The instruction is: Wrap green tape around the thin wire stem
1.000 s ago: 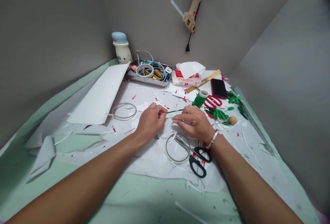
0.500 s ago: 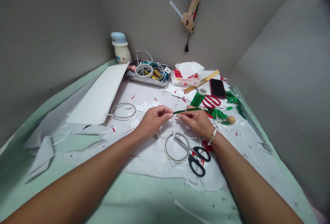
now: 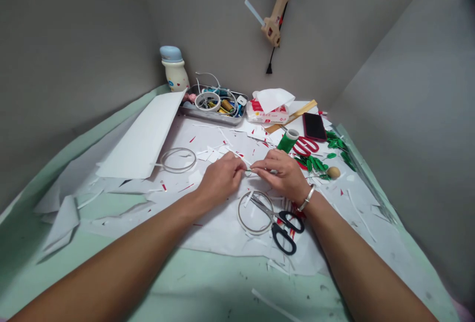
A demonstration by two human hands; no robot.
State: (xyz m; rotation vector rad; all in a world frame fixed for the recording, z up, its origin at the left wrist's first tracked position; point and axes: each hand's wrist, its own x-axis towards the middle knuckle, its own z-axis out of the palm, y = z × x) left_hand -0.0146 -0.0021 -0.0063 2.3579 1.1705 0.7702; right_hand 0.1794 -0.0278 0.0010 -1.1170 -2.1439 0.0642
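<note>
My left hand (image 3: 223, 175) is closed, its thumb and fingertips pinching one end of a thin green strip (image 3: 248, 170). Facing it, my right hand (image 3: 282, 172) pinches the strip's other end; most of the strip is hidden by the fingers. Right behind my right hand stands a spool of green thread (image 3: 287, 141), tilted slightly. Below the hands lie scissors with black handles (image 3: 284, 233), their blades across a roll of thin tape (image 3: 240, 218). Green leaf-like pieces (image 3: 314, 164) and a small wooden ball (image 3: 333, 172) are to the right of my right hand.
White paper with scraps covers the green table (image 3: 208, 282). Behind are a metal tray (image 3: 233, 120) of spools and tape, a tissue pack (image 3: 267, 113), a phone (image 3: 314, 127) and red-handled scissors (image 3: 306, 146). A glue gun (image 3: 275, 18) hangs on the wall.
The green strip, earlier lying across my right fingers, is now mostly hidden, with only a short bit between my fingertips. My right hand has turned, its fingers pointing left.
</note>
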